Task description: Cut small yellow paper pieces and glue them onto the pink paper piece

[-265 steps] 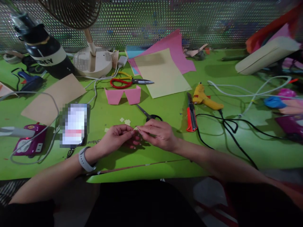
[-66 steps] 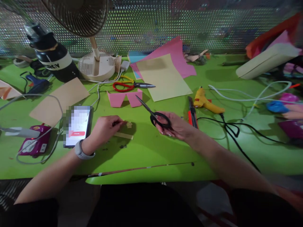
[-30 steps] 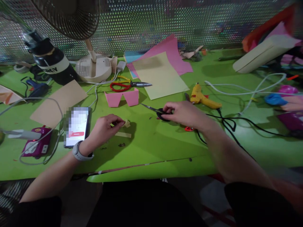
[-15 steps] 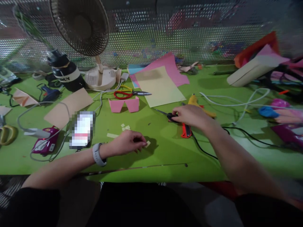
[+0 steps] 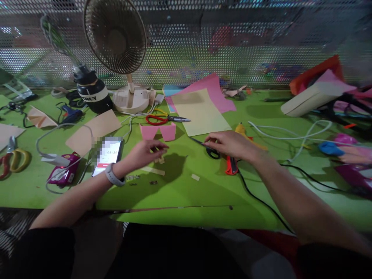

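My left hand (image 5: 147,152) is held over the table with its fingers apart and nothing visible in them. Small cream paper pieces (image 5: 159,160) lie just below its fingertips, and a cream paper strip (image 5: 154,170) is close by. One more small piece of paper (image 5: 195,177) rests alone nearer the front edge. My right hand (image 5: 223,144) has its fingers closed over the black-handled scissors (image 5: 213,153), whose blades point to the far left, low at the tabletop. Pink paper glasses (image 5: 159,132) stand between and beyond both hands.
Red-handled scissors (image 5: 158,119) and coloured paper sheets (image 5: 203,112) lie farther back. A red cutter (image 5: 231,166) and a yellow glue gun (image 5: 242,131) are beside my right hand. A phone (image 5: 109,155) lies left, with a fan (image 5: 130,99) behind.
My left hand has let go of a small paper piece, which now lies on the table, and has moved up and left toward the other pieces. My right hand stays at the scissors.
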`<state>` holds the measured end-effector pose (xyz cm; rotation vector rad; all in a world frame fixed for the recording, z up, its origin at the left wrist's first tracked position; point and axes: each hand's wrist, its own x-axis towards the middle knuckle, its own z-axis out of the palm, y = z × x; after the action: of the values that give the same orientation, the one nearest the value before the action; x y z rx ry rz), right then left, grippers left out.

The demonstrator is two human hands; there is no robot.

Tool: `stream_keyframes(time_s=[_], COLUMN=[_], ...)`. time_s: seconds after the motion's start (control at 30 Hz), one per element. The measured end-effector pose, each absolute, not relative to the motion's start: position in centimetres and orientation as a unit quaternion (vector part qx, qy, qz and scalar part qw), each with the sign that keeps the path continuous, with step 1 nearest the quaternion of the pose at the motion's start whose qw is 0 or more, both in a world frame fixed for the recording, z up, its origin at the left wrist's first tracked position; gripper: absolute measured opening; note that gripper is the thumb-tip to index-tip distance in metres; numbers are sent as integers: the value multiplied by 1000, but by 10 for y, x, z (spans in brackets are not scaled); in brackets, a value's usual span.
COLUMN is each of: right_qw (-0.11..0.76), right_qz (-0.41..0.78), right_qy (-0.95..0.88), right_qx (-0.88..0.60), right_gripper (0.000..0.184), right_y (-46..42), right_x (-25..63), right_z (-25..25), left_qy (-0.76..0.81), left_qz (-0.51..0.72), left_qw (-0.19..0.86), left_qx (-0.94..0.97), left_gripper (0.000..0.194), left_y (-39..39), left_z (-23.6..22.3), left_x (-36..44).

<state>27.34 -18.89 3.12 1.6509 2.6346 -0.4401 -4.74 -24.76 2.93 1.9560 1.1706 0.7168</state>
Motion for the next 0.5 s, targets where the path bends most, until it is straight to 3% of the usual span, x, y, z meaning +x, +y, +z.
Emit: stream_keyframes(time_s=[0.13, 0.3, 0.5], right_qw=[-11, -9, 2], right_qz=[-167, -196, -201], right_qy=[855, 878, 884], right_qx=[491, 436, 423], right_gripper=[24, 22, 24], right_y=[-182, -182, -183], right_x=[245, 209, 204], right_z=[31, 38, 42], left_qy=[559, 593, 595], left_qz=[326, 236, 152], left_qw=[227, 192, 153], left_qx=[728, 746, 774], left_gripper=[30, 49, 25], left_y=[-202, -173, -172], left_z=[34, 30, 33], left_x=[-101, -117, -103])
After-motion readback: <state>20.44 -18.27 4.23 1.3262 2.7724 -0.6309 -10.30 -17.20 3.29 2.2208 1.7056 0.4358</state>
